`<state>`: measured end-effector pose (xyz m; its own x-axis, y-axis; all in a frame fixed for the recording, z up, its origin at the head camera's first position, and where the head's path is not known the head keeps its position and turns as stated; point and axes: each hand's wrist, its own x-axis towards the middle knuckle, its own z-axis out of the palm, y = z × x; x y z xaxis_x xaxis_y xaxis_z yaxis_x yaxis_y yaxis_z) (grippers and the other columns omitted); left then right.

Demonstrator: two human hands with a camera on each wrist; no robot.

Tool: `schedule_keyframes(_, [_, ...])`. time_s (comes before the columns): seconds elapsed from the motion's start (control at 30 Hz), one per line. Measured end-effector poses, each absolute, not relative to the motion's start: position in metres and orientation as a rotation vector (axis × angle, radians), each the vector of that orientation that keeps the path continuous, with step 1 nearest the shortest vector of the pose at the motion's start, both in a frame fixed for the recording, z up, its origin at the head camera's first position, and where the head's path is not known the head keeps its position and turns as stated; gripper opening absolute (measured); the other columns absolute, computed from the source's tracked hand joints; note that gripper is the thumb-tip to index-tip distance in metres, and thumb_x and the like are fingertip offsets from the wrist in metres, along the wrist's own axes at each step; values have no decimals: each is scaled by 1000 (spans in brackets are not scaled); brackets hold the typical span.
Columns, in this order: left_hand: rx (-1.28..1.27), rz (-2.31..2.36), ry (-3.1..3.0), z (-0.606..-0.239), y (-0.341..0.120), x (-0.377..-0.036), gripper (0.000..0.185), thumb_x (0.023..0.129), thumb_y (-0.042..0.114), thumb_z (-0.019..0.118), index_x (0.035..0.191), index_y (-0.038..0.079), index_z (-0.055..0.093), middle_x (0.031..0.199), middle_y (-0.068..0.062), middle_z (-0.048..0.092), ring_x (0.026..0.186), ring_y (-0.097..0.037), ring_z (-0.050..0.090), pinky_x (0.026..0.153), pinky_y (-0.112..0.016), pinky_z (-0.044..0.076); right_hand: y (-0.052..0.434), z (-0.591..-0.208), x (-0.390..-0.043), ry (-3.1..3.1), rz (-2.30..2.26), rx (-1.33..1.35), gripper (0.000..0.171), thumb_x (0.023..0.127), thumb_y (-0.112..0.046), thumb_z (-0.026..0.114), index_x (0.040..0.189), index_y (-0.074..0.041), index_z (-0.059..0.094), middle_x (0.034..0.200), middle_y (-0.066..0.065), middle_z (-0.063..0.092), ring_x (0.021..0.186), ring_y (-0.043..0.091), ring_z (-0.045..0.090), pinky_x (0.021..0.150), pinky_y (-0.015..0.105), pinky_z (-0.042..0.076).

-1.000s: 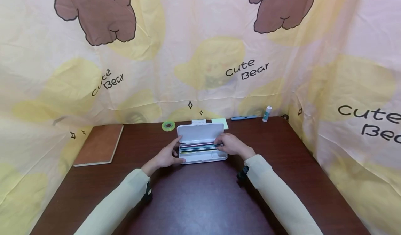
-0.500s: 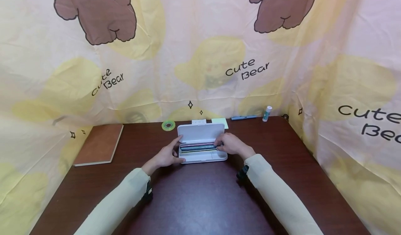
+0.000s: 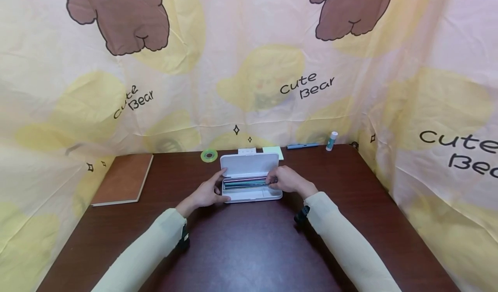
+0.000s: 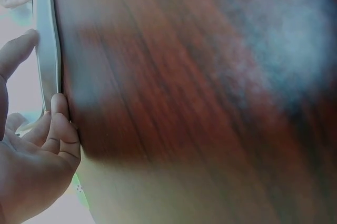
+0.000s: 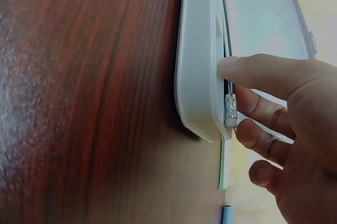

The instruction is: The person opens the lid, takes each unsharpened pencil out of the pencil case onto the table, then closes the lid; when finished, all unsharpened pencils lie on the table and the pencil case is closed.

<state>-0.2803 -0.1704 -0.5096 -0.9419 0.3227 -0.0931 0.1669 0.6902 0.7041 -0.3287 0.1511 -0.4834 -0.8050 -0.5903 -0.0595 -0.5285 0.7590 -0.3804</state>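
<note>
A white pencil case (image 3: 245,195) lies with its lid (image 3: 249,165) raised in the middle of the table. Several pencils (image 3: 245,183) lie side by side along its back half. At the left end, my left hand (image 3: 204,194) holds the case, the thumb at the front corner and the index finger up against the lid. My right hand (image 3: 289,180) reaches in at the right end. Its thumb and fingers pinch a dark pencil (image 5: 230,110) close to the metal ferrule and pale eraser. Behind these fingers the other pencil ends are hidden.
A brown notebook (image 3: 123,180) lies at the left. Along the back edge are a green tape roll (image 3: 209,155), a white piece (image 3: 247,151), pale green paper (image 3: 277,152), a blue pen (image 3: 302,146) and an upright glue stick (image 3: 331,141). Patterned cloth (image 3: 241,88) hangs behind.
Inside the case the pencils have shifted slightly, and the yellow one at the front shows less. Both hands keep about the same place.
</note>
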Motion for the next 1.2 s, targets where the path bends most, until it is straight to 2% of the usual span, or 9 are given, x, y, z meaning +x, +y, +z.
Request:
schedule_keyframes(0.3, [379,1090,2683,-507,-170,-279,102,80,31,85,159,32,22,145,-7,55,84,-16,55,74,-27,48,165,-480,-332,2796,-616,-881,6,89,-16,75,93,-22,76,93,-7,71,85,12,59,85,35,52])
schedule_keyframes(0.53, [377,1086,2676,-505,-169,-278,100,81,31,84,159,32,22,146,-8,55,85,-17,55,75,-28,47,186,-472,-335,2803,-697,-739,8,91,-19,74,99,-21,77,99,-5,72,90,17,59,87,38,52])
schedule_keyframes(0.73, [368,1085,2679,-504,-169,-277,101,80,31,85,159,32,22,146,-7,55,86,-17,56,77,-28,47,210,-466,-337,2829,-712,-660,7,92,-23,73,98,-24,75,99,-5,72,91,18,59,86,40,51])
schedule_keyframes(1.2, [366,1091,2686,-507,-169,-278,100,80,31,85,158,31,23,145,-7,56,85,-16,56,75,-27,48,278,-463,-345,2868,-748,-519,12,93,-23,72,104,-22,74,106,1,73,98,24,60,90,47,51])
